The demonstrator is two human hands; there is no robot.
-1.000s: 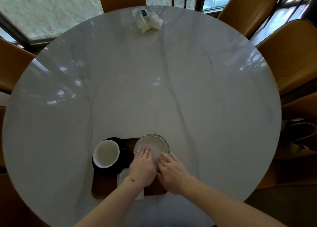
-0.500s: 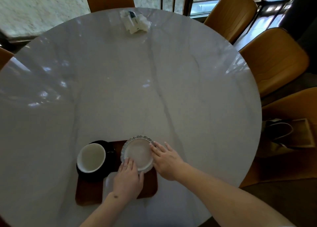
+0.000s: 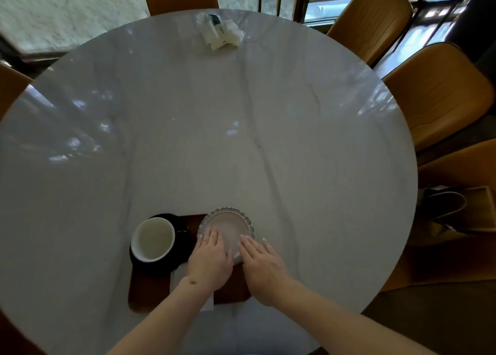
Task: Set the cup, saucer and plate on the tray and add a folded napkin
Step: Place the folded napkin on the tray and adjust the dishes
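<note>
Plate [image 3: 228, 227] under left hand [image 3: 210, 260], right hand [image 3: 264, 267] fingertips

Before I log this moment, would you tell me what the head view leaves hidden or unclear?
- Napkin: mostly covered by the left hand and forearm; its fold cannot be judged.
- Plate: near rim hidden under both hands; right hand covers that side.
- Tray: largely covered by the saucer, plate and hands.
- White bundle at the table's far edge: too blurred to identify.
</note>
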